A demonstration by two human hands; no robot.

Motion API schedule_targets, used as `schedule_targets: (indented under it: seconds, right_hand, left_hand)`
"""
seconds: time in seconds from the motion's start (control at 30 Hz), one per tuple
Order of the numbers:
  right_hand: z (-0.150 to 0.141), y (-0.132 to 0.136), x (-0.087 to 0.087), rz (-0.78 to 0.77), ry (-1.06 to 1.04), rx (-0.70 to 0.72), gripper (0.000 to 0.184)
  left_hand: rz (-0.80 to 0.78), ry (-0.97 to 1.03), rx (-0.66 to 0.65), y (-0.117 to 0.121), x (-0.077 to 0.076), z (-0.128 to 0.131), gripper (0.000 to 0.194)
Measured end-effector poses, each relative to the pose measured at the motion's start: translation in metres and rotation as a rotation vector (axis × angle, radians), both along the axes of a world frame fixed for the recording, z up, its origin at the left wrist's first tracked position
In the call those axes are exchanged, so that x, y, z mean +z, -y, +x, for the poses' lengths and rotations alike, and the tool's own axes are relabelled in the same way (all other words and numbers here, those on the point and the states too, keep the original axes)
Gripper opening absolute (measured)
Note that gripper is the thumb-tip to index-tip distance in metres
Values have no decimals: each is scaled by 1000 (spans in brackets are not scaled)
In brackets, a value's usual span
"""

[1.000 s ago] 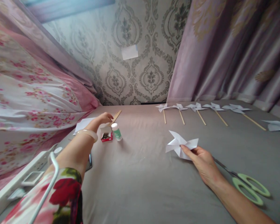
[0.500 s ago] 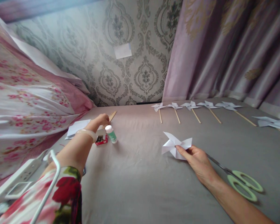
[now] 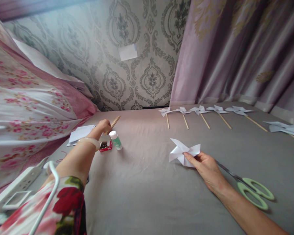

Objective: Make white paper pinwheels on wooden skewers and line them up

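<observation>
With twelve straight ahead, I have grey cloth [image 3: 142,195] underneath; mounted pinwheels [image 3: 199,110] range from one to two o'clock, probably spread so their blades stay uncrushed. Scissors [image 3: 243,180] lie near half past two, seemingly parked aside. At one, my right hand [image 3: 208,168] pinches a paper pinwheel [image 3: 177,152] near its centre, presumably to secure the folds. At eleven, my left hand [image 3: 104,125] is at the wooden sticks [image 3: 115,121]; with its fingers hidden, I can't tell whether it grips any.

Pinwheel [image 3: 178,152], plain white; sticks [image 3: 116,121], pale tan; scissors [image 3: 240,179], green-handled. Bottle [image 3: 116,141], green and white; box [image 3: 106,148], red. Sleeve [image 3: 66,200], red-and-green floral on white; wallpaper [image 3: 152,79], grey damask; curtain [image 3: 218,55], mauve with gold motifs.
</observation>
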State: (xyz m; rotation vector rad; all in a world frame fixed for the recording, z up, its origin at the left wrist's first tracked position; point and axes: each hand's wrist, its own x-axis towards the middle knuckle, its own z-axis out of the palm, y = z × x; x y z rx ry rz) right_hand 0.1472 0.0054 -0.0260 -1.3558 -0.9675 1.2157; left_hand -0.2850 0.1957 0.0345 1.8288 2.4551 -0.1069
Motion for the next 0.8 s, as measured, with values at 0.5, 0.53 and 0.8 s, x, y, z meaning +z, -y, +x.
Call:
schedule_targets:
  seconds: [0.5, 0.53, 0.8]
  right_hand:
    - [0, -2, -4, 25, 15, -1, 47]
    - [0, -2, -4, 26, 10, 1, 46]
    - [-3, -2, 0, 65, -17, 0, 45]
  left_hand:
    - [-34, -15, 92, 31, 7, -9, 16]
    - [-27, 1, 99, 34, 8, -8, 14]
    - [229, 155, 184, 67, 22, -7, 14]
